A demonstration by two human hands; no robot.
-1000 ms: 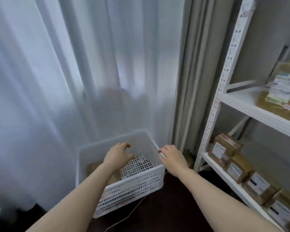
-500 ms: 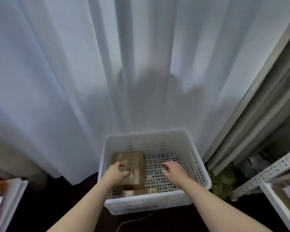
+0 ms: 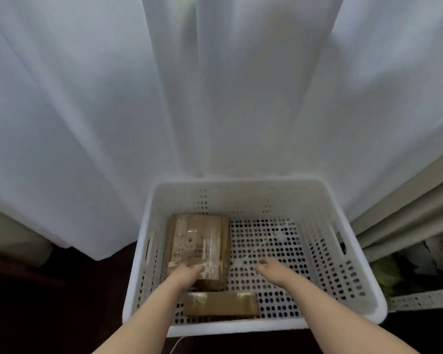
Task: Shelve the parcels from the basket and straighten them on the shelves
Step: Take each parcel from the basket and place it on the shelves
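Note:
A white perforated basket (image 3: pixel 358 254) stands on the dark floor in front of a white curtain. Inside lie two taped brown parcels: a larger one (image 3: pixel 198 238) along the left wall and a smaller flat one (image 3: pixel 220 304) at the near edge. My left hand (image 3: pixel 187 273) reaches into the basket, fingers extended and resting on the near end of the larger parcel. My right hand (image 3: pixel 273 269) hovers over the bare perforated bottom to the right of that parcel, fingers straight, holding nothing.
A white curtain (image 3: pixel 215 98) hangs close behind the basket. A beige curtain (image 3: pixel 407 208) falls at the right. A corner of the white perforated shelf frame (image 3: pixel 425 298) shows at the lower right, with green and grey clutter (image 3: pixel 404 272) behind it.
My view swung left from the shelves and dropped over the basket. Both hands moved from the basket's rim down inside it, the left one onto the larger parcel.

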